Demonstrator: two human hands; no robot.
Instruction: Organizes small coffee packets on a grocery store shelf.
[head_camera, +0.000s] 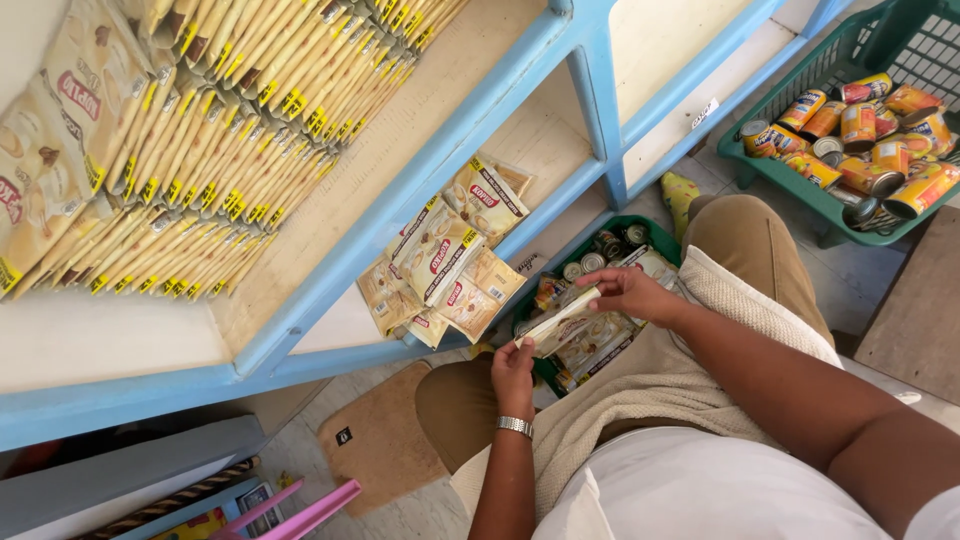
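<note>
1. Pale tiled floor (420, 505) fills the bottom of the frame, with a brown mat (375, 440) at lower centre under the seated person's knee.
2. At centre, the left hand (513, 378) pinches the lower-left end of a cream sachet stack (560, 318); fingers closed on it.
3. Just right, the right hand (632, 294) clamps the upper-right end, so the stack's long axis runs diagonally between both hands, equally near each.
4. Beneath them sits a green basket (640, 225).
5. Left of that, loose sachets (445, 265) lie on the blue shelf (330, 290).
6. Upper right, a green crate (790, 185) holds cans (870, 130).
</note>
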